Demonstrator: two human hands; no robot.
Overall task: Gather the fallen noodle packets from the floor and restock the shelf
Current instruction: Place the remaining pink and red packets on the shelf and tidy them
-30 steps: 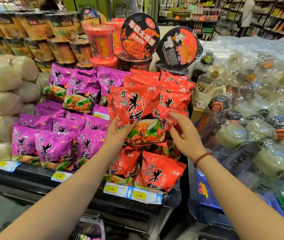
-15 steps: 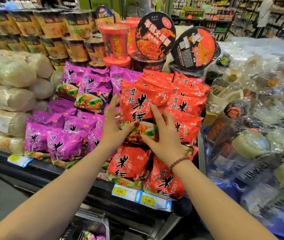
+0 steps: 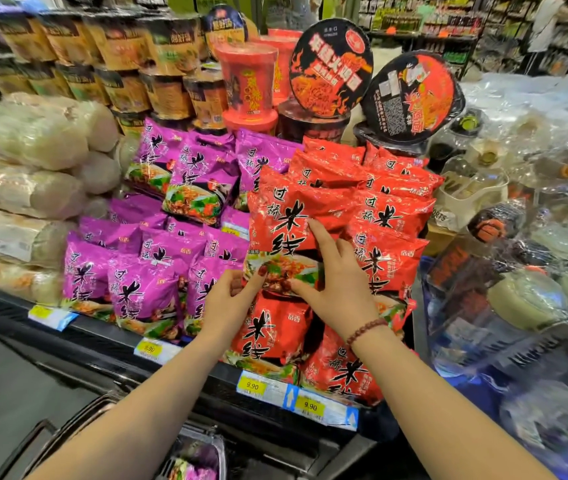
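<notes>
A red noodle packet (image 3: 287, 230) stands upright at the front of the red stack on the sloped shelf (image 3: 102, 336). My left hand (image 3: 228, 303) pinches its lower left corner with the thumb on the front. My right hand (image 3: 336, 282) lies flat on the packet's front, fingers straight and spread, pressing it back against the other red packets (image 3: 391, 216). Purple noodle packets (image 3: 144, 292) fill the shelf to the left. More purple packets lie in a basket (image 3: 192, 460) at the bottom edge.
Cup and bowl noodles (image 3: 248, 77) stand behind the packets. Pale wrapped noodle bundles (image 3: 29, 140) are stacked at the left. Plastic-wrapped bowls (image 3: 524, 299) crowd the right. Price tags (image 3: 298, 400) line the shelf's front rail. Grey floor lies at the lower left.
My right hand moved from the packet's right side onto its front and now presses it flat. My left hand slid down to the lower left corner. The packet settled further back into the stack.
</notes>
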